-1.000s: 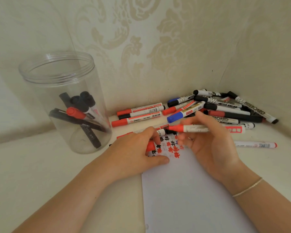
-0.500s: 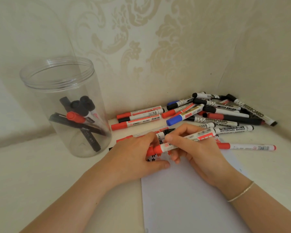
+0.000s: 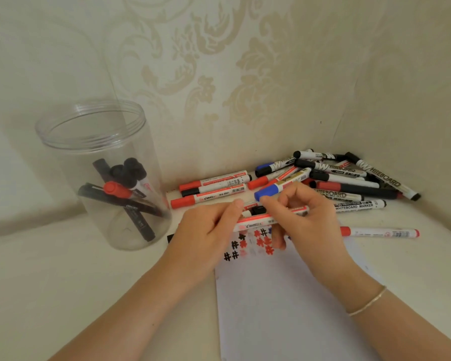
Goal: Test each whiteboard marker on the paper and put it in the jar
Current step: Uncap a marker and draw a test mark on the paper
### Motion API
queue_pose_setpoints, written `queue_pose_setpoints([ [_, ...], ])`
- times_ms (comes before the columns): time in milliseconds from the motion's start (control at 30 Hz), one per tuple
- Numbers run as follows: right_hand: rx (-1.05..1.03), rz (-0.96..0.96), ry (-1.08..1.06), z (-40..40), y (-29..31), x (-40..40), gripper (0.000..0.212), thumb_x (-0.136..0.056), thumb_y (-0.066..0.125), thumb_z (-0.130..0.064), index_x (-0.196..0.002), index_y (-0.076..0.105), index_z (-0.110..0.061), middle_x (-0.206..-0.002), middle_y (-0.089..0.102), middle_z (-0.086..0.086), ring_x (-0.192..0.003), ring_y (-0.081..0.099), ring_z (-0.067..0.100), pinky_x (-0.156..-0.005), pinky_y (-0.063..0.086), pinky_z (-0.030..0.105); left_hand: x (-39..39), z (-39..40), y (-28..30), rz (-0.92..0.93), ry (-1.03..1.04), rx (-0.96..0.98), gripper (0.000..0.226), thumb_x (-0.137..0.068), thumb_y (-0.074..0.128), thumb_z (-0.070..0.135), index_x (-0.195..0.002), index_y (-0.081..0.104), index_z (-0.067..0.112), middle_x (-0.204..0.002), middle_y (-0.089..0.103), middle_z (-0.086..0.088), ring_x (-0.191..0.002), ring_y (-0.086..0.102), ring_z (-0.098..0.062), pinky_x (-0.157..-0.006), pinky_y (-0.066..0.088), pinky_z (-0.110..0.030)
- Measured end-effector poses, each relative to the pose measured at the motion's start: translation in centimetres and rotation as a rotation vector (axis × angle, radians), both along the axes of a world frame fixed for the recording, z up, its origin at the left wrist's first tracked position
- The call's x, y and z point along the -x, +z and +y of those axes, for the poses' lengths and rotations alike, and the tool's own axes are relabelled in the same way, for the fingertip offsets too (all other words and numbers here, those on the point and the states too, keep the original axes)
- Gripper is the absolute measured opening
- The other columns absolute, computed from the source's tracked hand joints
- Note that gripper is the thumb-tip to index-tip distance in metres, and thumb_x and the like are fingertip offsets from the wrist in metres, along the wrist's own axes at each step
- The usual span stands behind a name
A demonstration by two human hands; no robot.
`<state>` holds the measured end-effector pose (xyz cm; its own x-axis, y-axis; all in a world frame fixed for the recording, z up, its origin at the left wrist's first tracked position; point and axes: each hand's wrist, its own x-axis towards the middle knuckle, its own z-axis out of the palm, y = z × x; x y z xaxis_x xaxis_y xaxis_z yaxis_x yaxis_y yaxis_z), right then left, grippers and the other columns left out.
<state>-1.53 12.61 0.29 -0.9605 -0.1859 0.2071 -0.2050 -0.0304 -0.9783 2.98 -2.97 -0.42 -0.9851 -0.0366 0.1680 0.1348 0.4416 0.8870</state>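
Note:
A white-barrelled red marker (image 3: 255, 222) lies level above the top of the paper (image 3: 284, 308). My left hand (image 3: 206, 233) grips its left end, hiding the cap. My right hand (image 3: 307, 225) holds the barrel, thumb on top and fingers beneath. Red, black and blue hash marks (image 3: 248, 243) cover the paper's top edge under the marker. The clear jar (image 3: 89, 126) stands upright at the left, open, with several black markers and a red-capped one inside.
A pile of several black, red and blue markers (image 3: 349, 178) fills the back right corner. Three markers (image 3: 214, 190) lie in a row by the wall. A single red marker (image 3: 380, 233) lies to the right of the paper. Walls close in behind and to the right.
My right hand brought the red marker from pointing right-back down to my left hand. My left hand lifted off the paper and took hold of its left end.

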Motion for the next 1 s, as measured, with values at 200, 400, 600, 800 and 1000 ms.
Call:
queue_pose_setpoints([
  [200,0.023,0.040,-0.016,-2.2,2.9,-0.5,0.029,-0.087,0.062,-0.006,-0.068,0.043,0.005,-0.049,0.054,0.015,-0.025,0.033,0.018,-0.030,0.027,0.018,-0.2,0.3,2.0,0.151,0.285,-0.077,0.028,-0.093,0.054,0.031,-0.082,0.076,0.020,-0.067,0.072,0.011,-0.062,0.068,-0.002,-0.049,0.048,-0.015],
  [400,0.034,0.074,0.011,-3.1,6.7,-0.6,0.030,-0.084,0.058,0.001,-0.061,0.041,-0.006,-0.043,0.050,0.017,-0.026,0.028,0.017,-0.030,0.023,0.017,-0.5,0.7,4.0,0.273,0.401,-0.058,0.047,-0.092,0.047,0.035,-0.056,0.065,0.012,-0.050,0.063,0.000,-0.047,0.060,-0.016,-0.045,0.041,-0.028],
  [600,0.267,0.014,0.081,-5.2,12.0,-0.7,0.035,-0.088,0.058,-0.004,-0.059,0.039,-0.012,-0.042,0.052,0.007,-0.027,0.029,0.011,-0.036,0.027,0.021,-3.0,-1.0,11.8,0.606,0.374,0.041,0.016,-0.095,0.052,0.030,-0.083,0.058,0.021,-0.056,0.057,0.004,-0.045,0.053,-0.011,-0.048,0.045,-0.027],
  [800,0.402,-0.154,0.249,-10.9,15.3,0.6,0.020,-0.087,0.067,-0.019,-0.077,0.053,-0.008,-0.056,0.054,0.004,-0.040,0.045,0.009,-0.043,0.041,0.018,-3.5,-5.4,17.0,0.705,0.499,-0.148,0.015,-0.088,0.066,0.013,-0.089,0.052,0.019,-0.074,0.068,-0.002,-0.066,0.071,-0.012,-0.065,0.058,-0.028],
  [1000,-0.326,0.207,0.192,-13.2,14.0,3.1,0.020,-0.091,0.055,-0.022,-0.087,0.065,-0.006,-0.080,0.067,0.009,-0.065,0.064,0.020,-0.062,0.055,0.031,-2.9,-9.4,16.8,0.906,0.743,0.216,0.020,-0.095,0.054,0.026,-0.109,0.045,0.016,-0.072,0.055,0.005,-0.066,0.059,-0.017,-0.068,0.050,-0.037],
])
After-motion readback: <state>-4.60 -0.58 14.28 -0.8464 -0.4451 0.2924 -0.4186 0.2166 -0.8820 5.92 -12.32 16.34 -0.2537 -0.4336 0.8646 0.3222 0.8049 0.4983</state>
